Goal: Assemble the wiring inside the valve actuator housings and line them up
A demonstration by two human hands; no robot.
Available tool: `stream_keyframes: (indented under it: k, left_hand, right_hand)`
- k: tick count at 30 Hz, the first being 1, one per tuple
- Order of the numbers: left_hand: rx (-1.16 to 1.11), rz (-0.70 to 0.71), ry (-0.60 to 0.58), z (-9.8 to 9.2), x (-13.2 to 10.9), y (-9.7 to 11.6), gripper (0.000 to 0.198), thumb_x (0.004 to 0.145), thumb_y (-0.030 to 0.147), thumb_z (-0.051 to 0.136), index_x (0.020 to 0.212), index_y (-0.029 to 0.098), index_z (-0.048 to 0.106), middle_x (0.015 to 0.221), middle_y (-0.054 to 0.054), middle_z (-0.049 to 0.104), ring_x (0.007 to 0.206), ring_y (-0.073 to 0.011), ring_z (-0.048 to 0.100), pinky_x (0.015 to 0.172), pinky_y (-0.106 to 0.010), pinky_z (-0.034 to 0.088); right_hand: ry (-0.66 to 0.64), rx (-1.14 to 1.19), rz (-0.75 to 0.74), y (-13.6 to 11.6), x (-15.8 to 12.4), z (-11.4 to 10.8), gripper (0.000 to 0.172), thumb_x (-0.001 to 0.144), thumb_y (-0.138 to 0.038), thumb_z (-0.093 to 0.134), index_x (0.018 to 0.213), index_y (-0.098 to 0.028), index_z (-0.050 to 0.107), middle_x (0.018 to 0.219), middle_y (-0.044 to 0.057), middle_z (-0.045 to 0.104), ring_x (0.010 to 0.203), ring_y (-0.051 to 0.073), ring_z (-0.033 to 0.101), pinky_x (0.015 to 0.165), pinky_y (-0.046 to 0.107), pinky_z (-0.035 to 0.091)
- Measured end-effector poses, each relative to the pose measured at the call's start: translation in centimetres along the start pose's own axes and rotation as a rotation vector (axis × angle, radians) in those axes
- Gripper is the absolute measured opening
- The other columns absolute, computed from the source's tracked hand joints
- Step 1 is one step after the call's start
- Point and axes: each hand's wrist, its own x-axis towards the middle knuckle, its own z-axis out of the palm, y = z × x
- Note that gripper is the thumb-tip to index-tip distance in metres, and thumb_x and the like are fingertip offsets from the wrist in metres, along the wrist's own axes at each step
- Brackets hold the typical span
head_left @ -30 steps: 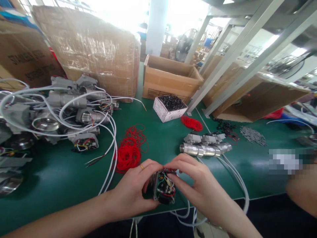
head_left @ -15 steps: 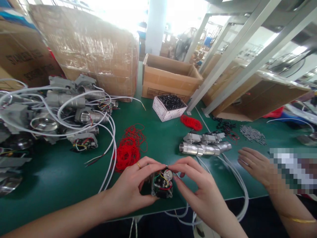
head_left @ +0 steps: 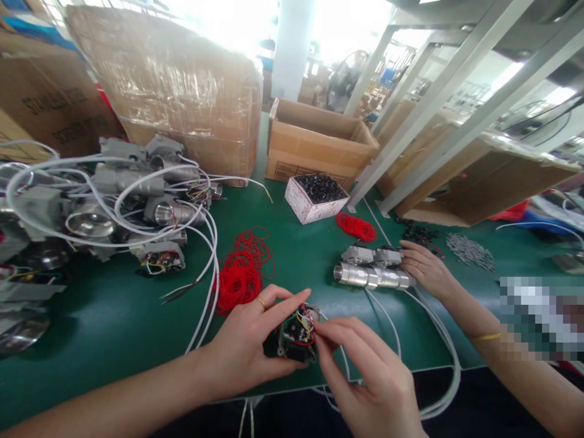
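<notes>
My left hand (head_left: 253,334) grips a small open actuator housing (head_left: 296,340) from its left side, thumb below and fingers along the top. Inside it show a dark circuit board, black parts and red, yellow, white and green wires. The thumb and index finger of my right hand (head_left: 365,365) are pinched at the housing's right edge, by the wires; whatever lies between the fingertips is too small to make out. A white cable (head_left: 344,359) runs behind my right hand. Left of the housing lies a tangle of red wires (head_left: 239,286).
A co-worker's hand (head_left: 424,267) touches a row of steel valves (head_left: 374,277) with grey boxes. Many cabled valves (head_left: 132,182) are piled at left. Behind stand a box of black parts (head_left: 310,210), an open carton (head_left: 319,152) and a metal frame (head_left: 410,115). Grey pieces (head_left: 469,250) lie right.
My right fingertips have moved lower along the housing's right side, and the housing is turned slightly. The co-worker's hand has moved left onto the valve row. The view has shifted a little.
</notes>
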Motion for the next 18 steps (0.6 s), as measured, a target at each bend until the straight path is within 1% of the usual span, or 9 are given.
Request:
stream_keyframes:
  k: [2, 5, 7, 9, 11, 13, 15, 17, 18]
  left_hand:
    - [0.009, -0.006, 0.018, 0.0, 0.0, 0.0, 0.082, 0.080, 0.023, 0.082, 0.151, 0.038, 0.042, 0.126, -0.007, 0.056, 0.104, -0.0227, 0.067, 0.088, -0.035, 0.059]
    - [0.026, -0.019, 0.031, 0.1, 0.0, 0.0, 0.073, 0.081, 0.023, 0.082, 0.144, 0.037, 0.049, 0.125, -0.006, 0.056, 0.100, -0.0212, 0.068, 0.085, -0.034, 0.060]
    - [0.043, -0.013, 0.036, 0.2, 0.0, 0.0, 0.072, 0.081, 0.023, 0.083, 0.143, 0.037, 0.049, 0.124, -0.006, 0.057, 0.104, -0.0221, 0.067, 0.086, -0.035, 0.059]
    - [0.056, -0.023, 0.042, 0.1, 0.0, 0.0, 0.076, 0.079, 0.024, 0.084, 0.144, 0.034, 0.046, 0.125, -0.006, 0.058, 0.108, -0.0241, 0.066, 0.090, -0.037, 0.059]
    - [0.052, -0.052, 0.050, 0.1, 0.0, 0.1, 0.079, 0.076, 0.028, 0.087, 0.143, 0.030, 0.044, 0.125, -0.008, 0.060, 0.113, -0.0268, 0.065, 0.095, -0.041, 0.057]
    - [0.029, -0.078, 0.051, 0.0, 0.1, 0.1, 0.077, 0.075, 0.030, 0.088, 0.139, 0.026, 0.045, 0.125, -0.008, 0.062, 0.115, -0.0281, 0.064, 0.099, -0.043, 0.056]
    - [-0.008, -0.080, 0.041, -0.1, 0.1, 0.2, 0.070, 0.076, 0.029, 0.086, 0.134, 0.024, 0.047, 0.124, -0.008, 0.063, 0.114, -0.0270, 0.064, 0.098, -0.041, 0.056]
    - [-0.039, -0.069, 0.033, -0.1, 0.1, 0.3, 0.060, 0.078, 0.024, 0.083, 0.128, 0.023, 0.050, 0.122, -0.007, 0.064, 0.113, -0.0248, 0.064, 0.098, -0.038, 0.055]
    - [-0.049, -0.069, 0.033, -0.1, 0.1, 0.4, 0.056, 0.077, 0.021, 0.081, 0.125, 0.023, 0.052, 0.121, -0.006, 0.065, 0.112, -0.0242, 0.065, 0.097, -0.037, 0.055]
  right_hand:
    - [0.014, -0.096, -0.100, -0.1, -0.5, 0.5, 0.028, 0.094, -0.003, 0.054, 0.114, -0.018, 0.068, 0.095, 0.010, 0.075, 0.082, 0.021, 0.072, 0.073, 0.032, 0.062]
    - [-0.037, -0.157, -0.196, 0.1, -0.7, 0.5, 0.036, 0.092, 0.001, 0.055, 0.122, -0.015, 0.068, 0.100, 0.013, 0.076, 0.087, 0.024, 0.073, 0.076, 0.034, 0.064]
    - [-0.023, -0.073, -0.157, 0.3, -0.5, 0.1, 0.036, 0.093, 0.000, 0.056, 0.121, -0.018, 0.068, 0.099, 0.011, 0.076, 0.086, 0.022, 0.073, 0.075, 0.032, 0.064]
    - [0.010, 0.022, -0.049, 0.5, 0.0, -0.5, 0.032, 0.094, -0.003, 0.056, 0.116, -0.022, 0.069, 0.098, 0.008, 0.074, 0.084, 0.020, 0.072, 0.074, 0.031, 0.063]
    - [0.000, 0.063, 0.029, 0.5, 0.8, -1.1, 0.028, 0.095, -0.006, 0.058, 0.112, -0.024, 0.069, 0.097, 0.006, 0.073, 0.084, 0.019, 0.071, 0.073, 0.030, 0.062]
    - [-0.065, 0.057, 0.010, 0.2, 1.9, -1.4, 0.024, 0.095, -0.010, 0.061, 0.115, -0.023, 0.068, 0.100, 0.006, 0.072, 0.088, 0.019, 0.070, 0.074, 0.030, 0.061]
    - [-0.179, 0.038, -0.084, -0.4, 3.0, -1.2, 0.024, 0.095, -0.014, 0.064, 0.118, -0.020, 0.066, 0.106, 0.008, 0.071, 0.095, 0.022, 0.067, 0.078, 0.034, 0.061]
    - [-0.311, 0.004, -0.171, -1.1, 4.1, -0.6, 0.019, 0.095, -0.013, 0.064, 0.113, -0.018, 0.067, 0.108, 0.010, 0.071, 0.098, 0.025, 0.064, 0.083, 0.038, 0.059]
    - [-0.371, -0.014, -0.206, -1.4, 4.6, -0.3, 0.013, 0.095, -0.012, 0.062, 0.106, -0.017, 0.068, 0.106, 0.010, 0.071, 0.097, 0.025, 0.063, 0.084, 0.040, 0.057]
